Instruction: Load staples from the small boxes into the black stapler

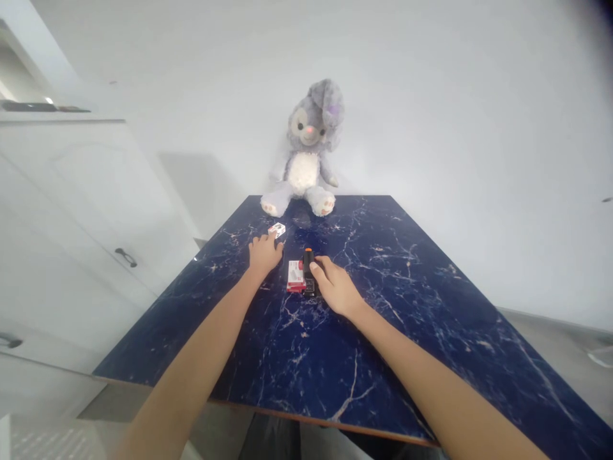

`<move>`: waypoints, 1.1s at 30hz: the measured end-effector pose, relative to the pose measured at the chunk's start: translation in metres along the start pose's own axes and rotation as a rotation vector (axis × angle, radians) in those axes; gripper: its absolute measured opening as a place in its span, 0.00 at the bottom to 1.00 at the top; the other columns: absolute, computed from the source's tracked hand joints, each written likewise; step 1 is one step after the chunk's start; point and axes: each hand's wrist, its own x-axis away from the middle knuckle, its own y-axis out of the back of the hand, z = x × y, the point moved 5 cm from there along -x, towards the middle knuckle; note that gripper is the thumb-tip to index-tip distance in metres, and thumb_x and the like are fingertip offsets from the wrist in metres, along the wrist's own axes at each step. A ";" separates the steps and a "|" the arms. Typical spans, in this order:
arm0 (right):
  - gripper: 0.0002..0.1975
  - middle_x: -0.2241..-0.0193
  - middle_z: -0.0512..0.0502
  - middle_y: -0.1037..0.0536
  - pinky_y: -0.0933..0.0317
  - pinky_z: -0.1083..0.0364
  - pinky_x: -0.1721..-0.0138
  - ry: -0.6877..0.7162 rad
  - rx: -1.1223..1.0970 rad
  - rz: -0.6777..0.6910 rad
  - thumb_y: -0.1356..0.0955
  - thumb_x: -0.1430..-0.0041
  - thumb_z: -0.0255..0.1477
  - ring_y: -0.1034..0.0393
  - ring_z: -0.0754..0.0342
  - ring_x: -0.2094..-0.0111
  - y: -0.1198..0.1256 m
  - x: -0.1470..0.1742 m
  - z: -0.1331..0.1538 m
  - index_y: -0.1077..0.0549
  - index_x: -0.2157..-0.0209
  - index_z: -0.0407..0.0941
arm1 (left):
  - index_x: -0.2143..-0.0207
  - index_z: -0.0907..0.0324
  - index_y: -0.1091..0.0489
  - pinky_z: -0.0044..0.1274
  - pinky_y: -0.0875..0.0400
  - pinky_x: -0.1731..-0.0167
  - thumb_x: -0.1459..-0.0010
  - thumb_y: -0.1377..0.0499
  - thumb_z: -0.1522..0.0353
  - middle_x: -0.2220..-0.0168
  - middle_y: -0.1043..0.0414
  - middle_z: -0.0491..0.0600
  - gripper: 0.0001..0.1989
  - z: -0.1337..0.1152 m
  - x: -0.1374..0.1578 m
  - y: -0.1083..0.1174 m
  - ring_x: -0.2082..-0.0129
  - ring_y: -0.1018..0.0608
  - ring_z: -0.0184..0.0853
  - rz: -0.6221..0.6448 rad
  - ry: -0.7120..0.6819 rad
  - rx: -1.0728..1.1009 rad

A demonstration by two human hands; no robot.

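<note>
Toward the far side of the blue table, my left hand point(265, 253) has its fingers apart, with one fingertip at the near edge of a small white box point(276, 229) with dark and red print. The box rests on the tabletop. My right hand point(336, 285) is closed around the right side of what looks like a black stapler point(309, 271) with an orange end pointing away from me; the thumb lies on top. Directly left of the stapler, close against it, is a red and white box point(295, 275). The fingers under the stapler are partly hidden.
A grey plush toy point(304, 172) with a white belly sits at the table's far edge against the white wall. White cabinets point(86, 236) with dark handles stand on the left. The blue marbled table point(383, 306) reaches down to my lap.
</note>
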 end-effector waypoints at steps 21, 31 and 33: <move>0.21 0.55 0.38 0.22 0.39 0.51 0.54 -0.004 0.013 -0.001 0.44 0.28 0.42 0.26 0.47 0.55 0.000 -0.001 -0.001 0.32 0.47 0.44 | 0.59 0.58 0.30 0.32 0.32 0.53 0.41 0.41 0.67 0.55 0.33 0.55 0.08 -0.013 0.007 0.010 0.55 0.28 0.43 -0.140 -0.198 0.085; 0.20 0.54 0.39 0.22 0.39 0.52 0.54 0.019 0.017 -0.005 0.44 0.28 0.42 0.26 0.47 0.55 -0.001 -0.002 -0.003 0.32 0.47 0.45 | 0.56 0.53 0.31 0.27 0.29 0.55 0.43 0.39 0.70 0.53 0.33 0.49 0.11 -0.024 0.038 0.015 0.55 0.24 0.37 -0.037 -0.296 0.238; 0.20 0.53 0.39 0.22 0.39 0.52 0.53 0.022 0.021 -0.005 0.44 0.28 0.42 0.26 0.46 0.54 0.000 -0.002 -0.003 0.32 0.47 0.44 | 0.57 0.54 0.31 0.27 0.29 0.56 0.43 0.39 0.70 0.53 0.33 0.49 0.10 -0.026 0.043 0.017 0.56 0.24 0.37 -0.033 -0.309 0.216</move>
